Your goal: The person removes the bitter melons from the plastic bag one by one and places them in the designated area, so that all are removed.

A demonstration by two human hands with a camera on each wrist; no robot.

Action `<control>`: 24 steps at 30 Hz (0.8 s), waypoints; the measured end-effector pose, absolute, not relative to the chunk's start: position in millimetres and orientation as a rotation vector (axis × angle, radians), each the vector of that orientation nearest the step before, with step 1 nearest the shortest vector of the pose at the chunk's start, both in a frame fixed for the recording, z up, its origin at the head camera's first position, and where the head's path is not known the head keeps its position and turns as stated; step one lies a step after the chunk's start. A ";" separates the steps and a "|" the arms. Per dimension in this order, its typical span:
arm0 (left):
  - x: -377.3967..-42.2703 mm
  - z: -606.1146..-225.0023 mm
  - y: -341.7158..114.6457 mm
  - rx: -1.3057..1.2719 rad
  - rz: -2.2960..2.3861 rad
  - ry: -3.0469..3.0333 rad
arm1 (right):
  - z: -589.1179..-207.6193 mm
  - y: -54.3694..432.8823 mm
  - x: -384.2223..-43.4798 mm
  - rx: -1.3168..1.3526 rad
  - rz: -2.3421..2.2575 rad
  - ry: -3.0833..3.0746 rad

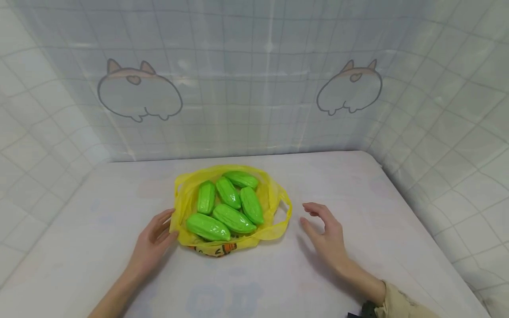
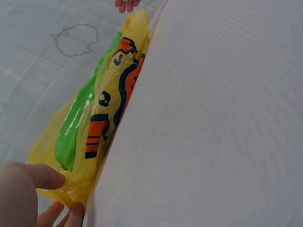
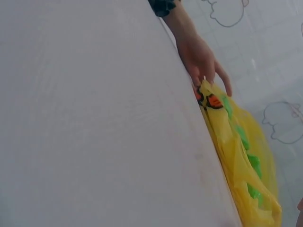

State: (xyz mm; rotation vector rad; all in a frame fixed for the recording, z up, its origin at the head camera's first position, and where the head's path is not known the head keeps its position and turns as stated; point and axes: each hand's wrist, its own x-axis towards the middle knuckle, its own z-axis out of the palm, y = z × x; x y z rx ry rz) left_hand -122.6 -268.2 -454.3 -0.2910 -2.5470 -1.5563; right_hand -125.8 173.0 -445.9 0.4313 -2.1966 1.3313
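Note:
A yellow plastic bag lies spread on the table with its mouth facing up. Several glossy bright green ridged vegetables, perhaps bitter melons, lie inside it. At the bag's left edge is my left hand, thumb and fingers parted and touching the plastic. The left wrist view shows its thumb against the yellow film, low on the bag's side. My right hand is held just right of the bag's loop handle, fingers loosely bent, apart from the bag and holding nothing.
The white table extends around the bag on all sides. Behind it hangs a grid-patterned curtain with two cartoon animal drawings, and similar sheets close off the left and right sides.

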 end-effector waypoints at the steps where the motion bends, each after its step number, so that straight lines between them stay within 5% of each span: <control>1: -122.4 -454.4 -268.1 -0.290 -1.558 -2.545 | -446.3 170.4 -126.1 0.445 1.331 -2.187; 24: -124.2 -457.0 -268.9 -0.283 -1.593 -2.547 | -452.5 113.2 -142.9 0.683 1.278 -2.159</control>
